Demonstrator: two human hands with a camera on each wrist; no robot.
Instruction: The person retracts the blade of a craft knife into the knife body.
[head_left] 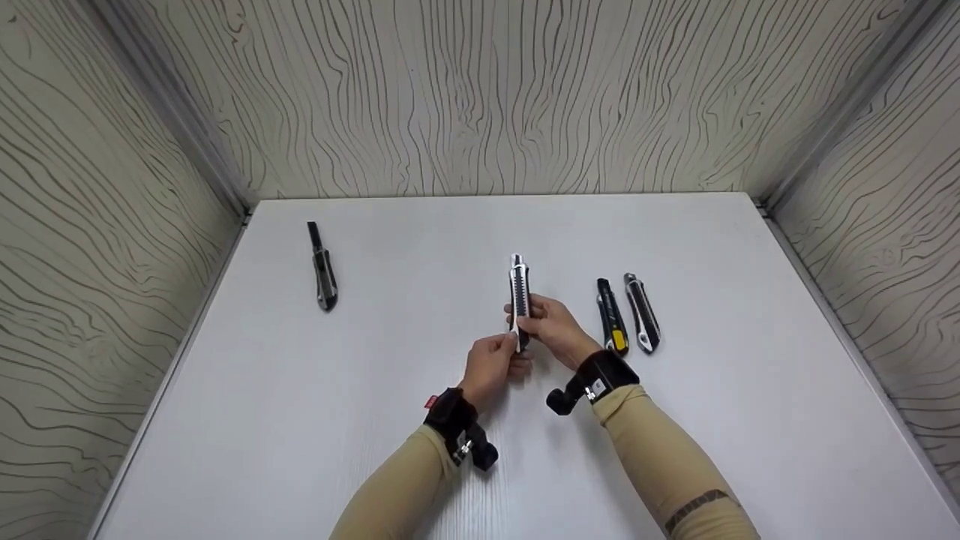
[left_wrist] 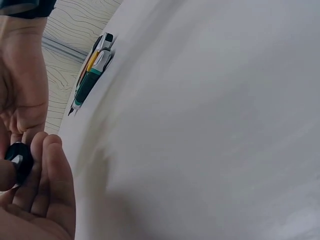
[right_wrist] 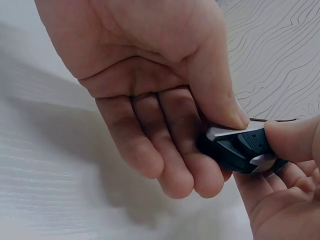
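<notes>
Silver-tipped utility knife point(head_left: 519, 294): held over the white table point(head_left: 420, 465), about midway between the knives lying to either side. Long axis in my head view: close to vertical in the frame, running away from the wearer, leaning very slightly left at the far end. Silver tip points toward the patterned back wall point(head_left: 480, 97); butt end faces the wearer. The ridged strip along the body faces up.

Right hand point(head_left: 559, 330): gripping the knife's lower body, thumb laid on top. Left hand point(head_left: 491, 367): pinching the butt end, thumb on it. In my right wrist view, both thumbs press the casing; the body is foreshortened there, so I take the axis from the head view.

Other knives, all on the table. Dark grey knife point(head_left: 325, 281), well apart on the left: narrow dark end toward the back wall, leaning slightly left. Black-and-yellow knife point(head_left: 613, 319), near the right hand: yellow end toward the wearer. Black-and-silver knife point(head_left: 643, 315), just beside it: roughly parallel, far end also leaning left.
</notes>
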